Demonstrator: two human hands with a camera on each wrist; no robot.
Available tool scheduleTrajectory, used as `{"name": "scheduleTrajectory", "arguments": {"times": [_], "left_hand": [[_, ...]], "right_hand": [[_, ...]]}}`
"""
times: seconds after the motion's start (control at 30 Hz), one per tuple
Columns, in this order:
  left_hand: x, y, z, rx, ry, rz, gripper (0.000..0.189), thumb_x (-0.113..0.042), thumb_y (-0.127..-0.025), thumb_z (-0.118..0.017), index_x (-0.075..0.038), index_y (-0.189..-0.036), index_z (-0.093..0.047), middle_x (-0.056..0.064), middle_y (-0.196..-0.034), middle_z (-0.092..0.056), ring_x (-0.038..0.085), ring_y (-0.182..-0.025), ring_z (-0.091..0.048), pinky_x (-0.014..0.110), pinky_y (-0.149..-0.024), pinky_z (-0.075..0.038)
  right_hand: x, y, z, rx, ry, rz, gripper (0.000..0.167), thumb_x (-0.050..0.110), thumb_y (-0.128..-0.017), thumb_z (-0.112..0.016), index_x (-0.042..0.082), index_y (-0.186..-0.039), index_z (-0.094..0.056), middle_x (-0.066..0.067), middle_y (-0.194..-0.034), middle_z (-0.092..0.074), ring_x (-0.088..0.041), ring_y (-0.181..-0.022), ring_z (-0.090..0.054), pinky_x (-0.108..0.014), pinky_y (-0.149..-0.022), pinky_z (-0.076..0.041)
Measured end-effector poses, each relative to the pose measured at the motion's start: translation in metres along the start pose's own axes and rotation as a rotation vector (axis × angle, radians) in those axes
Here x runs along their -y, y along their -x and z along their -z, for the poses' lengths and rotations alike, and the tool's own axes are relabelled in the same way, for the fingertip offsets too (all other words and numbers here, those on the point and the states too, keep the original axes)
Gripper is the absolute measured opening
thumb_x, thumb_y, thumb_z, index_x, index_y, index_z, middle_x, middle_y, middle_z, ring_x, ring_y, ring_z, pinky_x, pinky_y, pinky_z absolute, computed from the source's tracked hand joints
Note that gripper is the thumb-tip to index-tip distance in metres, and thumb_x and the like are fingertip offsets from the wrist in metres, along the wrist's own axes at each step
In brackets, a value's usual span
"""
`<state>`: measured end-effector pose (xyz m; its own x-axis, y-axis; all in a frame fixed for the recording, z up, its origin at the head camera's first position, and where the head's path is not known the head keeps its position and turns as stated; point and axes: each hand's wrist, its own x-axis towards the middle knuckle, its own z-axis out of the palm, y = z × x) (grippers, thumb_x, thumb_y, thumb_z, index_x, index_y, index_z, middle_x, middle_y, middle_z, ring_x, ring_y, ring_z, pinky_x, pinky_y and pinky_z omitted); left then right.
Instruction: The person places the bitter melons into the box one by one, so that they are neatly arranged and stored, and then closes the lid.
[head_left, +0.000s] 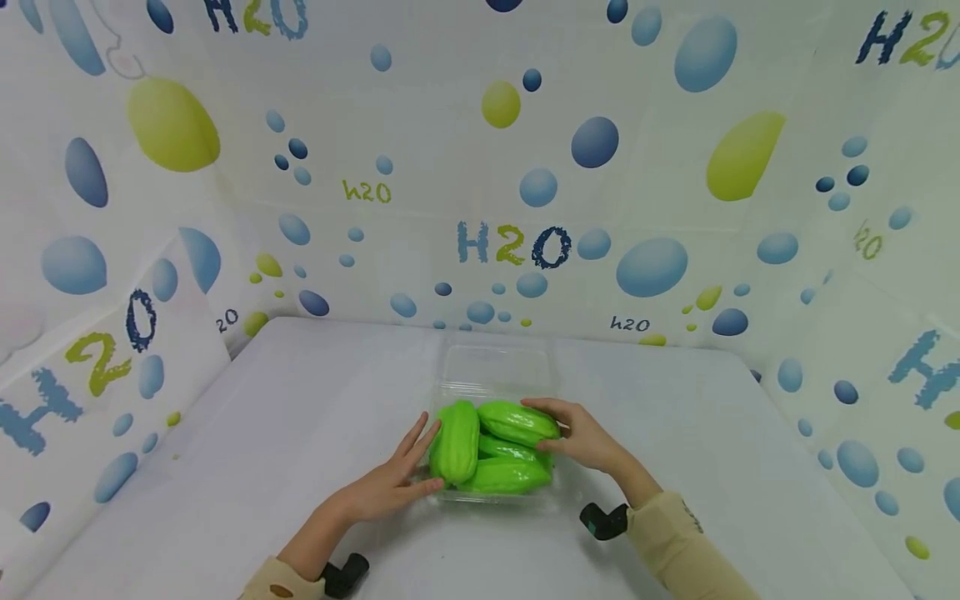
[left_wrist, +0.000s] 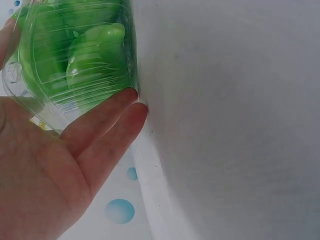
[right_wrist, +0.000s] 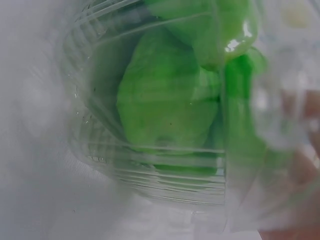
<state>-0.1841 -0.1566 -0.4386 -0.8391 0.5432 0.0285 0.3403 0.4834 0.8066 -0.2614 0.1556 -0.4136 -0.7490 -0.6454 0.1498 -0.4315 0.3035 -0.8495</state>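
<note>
A clear plastic clamshell box (head_left: 501, 498) stands on the table with several glossy, bright green, ridged oblong pieces in it, fruit- or vegetable-like; I cannot tell the exact kind. My left hand (head_left: 386, 487) rests against the box's left side, fingers straight and spread, thumb near the front corner. In the left wrist view two straight fingers of this hand (left_wrist: 65, 155) lie along the clear wall. My right hand (head_left: 581, 433) grips the right end of the upper right green piece (head_left: 517, 422), fingers above and thumb below. In the right wrist view its fingers are blurred behind clear plastic.
The box's clear lid (head_left: 495, 367) lies folded back on its far side. A white cloth covers the table (head_left: 315, 392). Behind and at both sides hangs a white curtain (head_left: 420, 142) printed with blue and green drops. A black device (head_left: 603, 522) sits at each wrist.
</note>
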Motion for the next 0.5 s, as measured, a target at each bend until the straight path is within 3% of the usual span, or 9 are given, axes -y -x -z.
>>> {"name": "scheduleTrajectory", "arguments": {"times": [0.27, 0.5], "left_hand": [[0.0013, -0.0004, 0.0001, -0.014, -0.011, 0.004, 0.074, -0.033, -0.096, -0.046, -0.014, -0.148, 0.003, 0.015, -0.150, 0.017, 0.047, -0.132, -0.011, 0.061, -0.095, -0.030], [-0.0006, 0.0034, 0.0077, -0.034, -0.008, 0.005, 0.069, -0.031, -0.098, -0.044, -0.019, -0.148, 0.002, 0.012, -0.150, 0.017, 0.045, -0.119, -0.040, 0.060, -0.091, -0.035]], "right_hand": [[-0.0007, 0.0024, 0.0009, -0.014, 0.003, 0.002, 0.059, 0.008, -0.081, -0.069, 0.002, -0.134, -0.043, -0.019, -0.136, -0.042, -0.034, -0.124, -0.039, -0.054, -0.099, -0.029], [-0.0023, 0.0052, 0.0047, -0.047, -0.032, -0.001, 0.060, 0.012, -0.082, -0.069, 0.003, -0.135, -0.043, -0.020, -0.136, -0.041, -0.036, -0.127, -0.035, -0.054, -0.102, -0.025]]}}
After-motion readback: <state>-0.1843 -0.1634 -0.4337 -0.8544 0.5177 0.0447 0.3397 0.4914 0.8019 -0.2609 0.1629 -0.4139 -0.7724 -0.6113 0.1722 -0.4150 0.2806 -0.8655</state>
